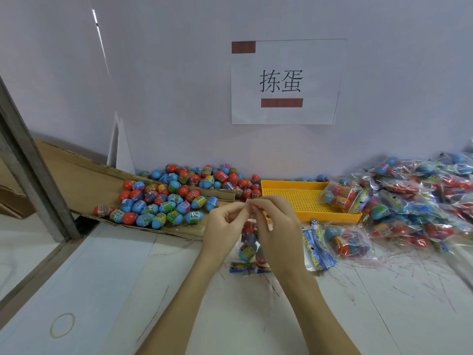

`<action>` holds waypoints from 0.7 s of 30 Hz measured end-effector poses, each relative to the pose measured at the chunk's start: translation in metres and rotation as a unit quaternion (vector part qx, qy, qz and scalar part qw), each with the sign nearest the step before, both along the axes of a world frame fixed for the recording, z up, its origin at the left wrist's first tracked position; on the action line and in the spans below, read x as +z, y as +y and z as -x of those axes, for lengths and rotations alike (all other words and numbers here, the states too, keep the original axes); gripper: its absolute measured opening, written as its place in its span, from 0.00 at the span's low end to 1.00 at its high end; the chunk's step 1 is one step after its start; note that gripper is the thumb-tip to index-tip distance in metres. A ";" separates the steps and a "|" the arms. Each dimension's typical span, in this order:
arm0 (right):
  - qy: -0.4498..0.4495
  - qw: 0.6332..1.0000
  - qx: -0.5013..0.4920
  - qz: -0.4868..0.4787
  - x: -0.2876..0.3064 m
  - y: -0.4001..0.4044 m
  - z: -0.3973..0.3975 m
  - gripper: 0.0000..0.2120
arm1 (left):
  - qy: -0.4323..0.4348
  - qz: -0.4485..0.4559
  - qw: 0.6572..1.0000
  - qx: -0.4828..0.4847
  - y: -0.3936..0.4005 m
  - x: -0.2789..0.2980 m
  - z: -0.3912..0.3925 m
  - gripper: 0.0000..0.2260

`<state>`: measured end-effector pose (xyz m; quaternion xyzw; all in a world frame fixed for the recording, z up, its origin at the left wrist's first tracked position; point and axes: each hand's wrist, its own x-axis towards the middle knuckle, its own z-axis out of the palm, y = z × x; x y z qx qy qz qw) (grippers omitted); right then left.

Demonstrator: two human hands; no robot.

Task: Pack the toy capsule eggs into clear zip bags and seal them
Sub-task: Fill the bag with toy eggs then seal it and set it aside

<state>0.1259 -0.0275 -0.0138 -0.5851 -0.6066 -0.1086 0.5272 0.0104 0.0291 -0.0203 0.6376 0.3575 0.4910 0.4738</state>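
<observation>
A clear zip bag (249, 245) with a few red and blue capsule eggs inside hangs upright over the white table, its printed bottom strip touching the surface. My left hand (225, 226) and my right hand (276, 221) both pinch the bag's top edge, fingertips meeting at the middle. Loose capsule eggs (163, 201) lie in a heap on brown cardboard at the left and along the wall. A filled bag (348, 242) lies just right of my hands.
A yellow perforated tray (304, 198) sits behind my hands, with one filled bag (343, 196) at its right end. Several packed bags (422, 196) are piled at the far right. Flat empty bags (317, 249) lie beside my right wrist. A metal frame post (33, 180) stands at the left.
</observation>
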 end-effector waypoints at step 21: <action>0.099 0.994 0.035 0.034 0.007 -0.003 -0.001 0.02 | 0.084 -0.136 0.987 0.001 -0.004 0.004 0.005 0.09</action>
